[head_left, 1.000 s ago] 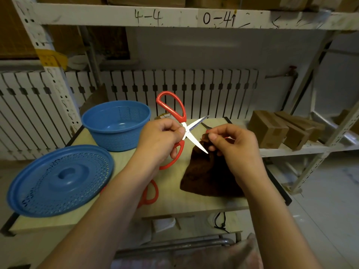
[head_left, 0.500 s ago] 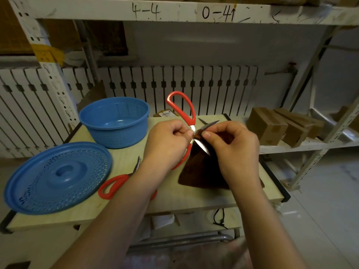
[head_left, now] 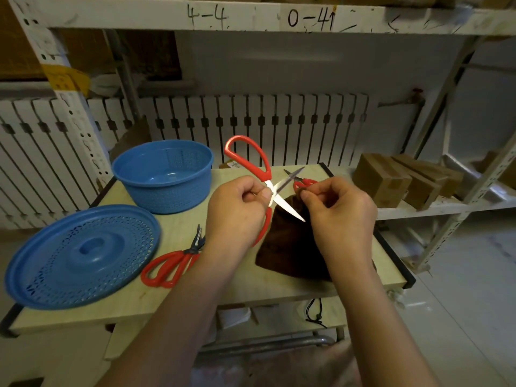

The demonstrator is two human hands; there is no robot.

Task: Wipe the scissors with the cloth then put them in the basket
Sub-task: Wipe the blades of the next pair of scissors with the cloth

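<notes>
My left hand (head_left: 237, 216) grips red-handled scissors (head_left: 258, 171) at the pivot, held above the table with the blades spread open. My right hand (head_left: 337, 216) pinches the top of a dark brown cloth (head_left: 290, 247) right beside the lower blade; the rest of the cloth hangs down onto the table. The blue perforated basket (head_left: 164, 177) stands at the back left of the table. A second pair of red scissors (head_left: 173, 263) lies flat in front of the basket. A third small red pair (head_left: 303, 182) lies behind my right hand, partly hidden.
A blue perforated lid (head_left: 81, 255) lies on the table's front left. The wooden table top (head_left: 245, 286) ends close behind at a white radiator. Cardboard boxes (head_left: 396, 180) sit on a metal shelf to the right. A white shelf beam crosses overhead.
The scissors' blades have come out of the cloth and my right hand has drawn back to the right, pinching the cloth beside the lower blade. My left hand keeps its grip.
</notes>
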